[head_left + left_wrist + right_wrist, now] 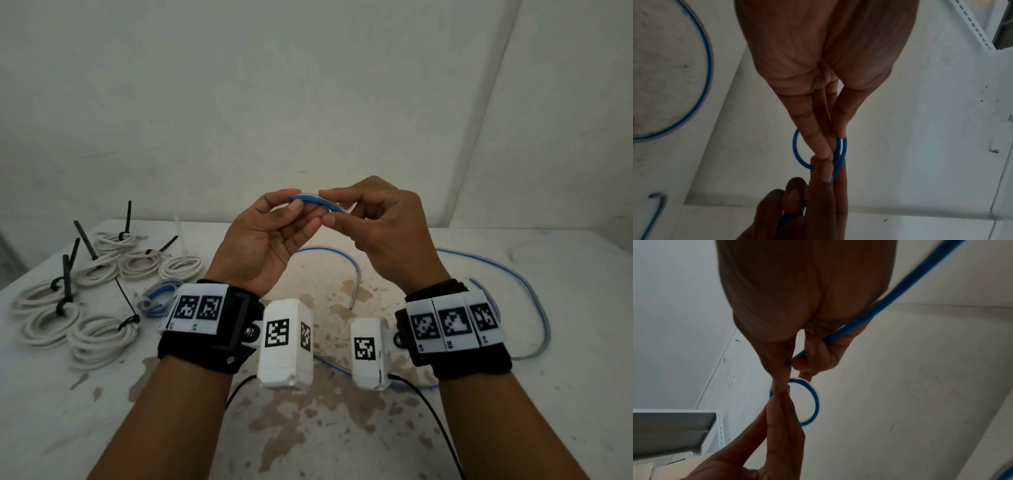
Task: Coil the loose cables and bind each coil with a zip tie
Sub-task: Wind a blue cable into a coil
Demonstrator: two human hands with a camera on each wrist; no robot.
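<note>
Above the table both hands meet on a small blue coil (317, 202) wound from the blue cable. My left hand (274, 236) pinches the coil (797, 152) between thumb and fingertips. My right hand (376, 226) pinches the same coil (813, 402) from the other side, and the cable's tail (900, 288) runs through its curled fingers. The rest of the loose blue cable (527, 287) lies in wide loops on the table.
Several white coils (99, 329) bound with black zip ties lie at the left on the stained white table (342, 428). A small blue coil (157, 298) sits beside them. A white wall stands behind, and a metal shelf (670, 431) shows in the right wrist view.
</note>
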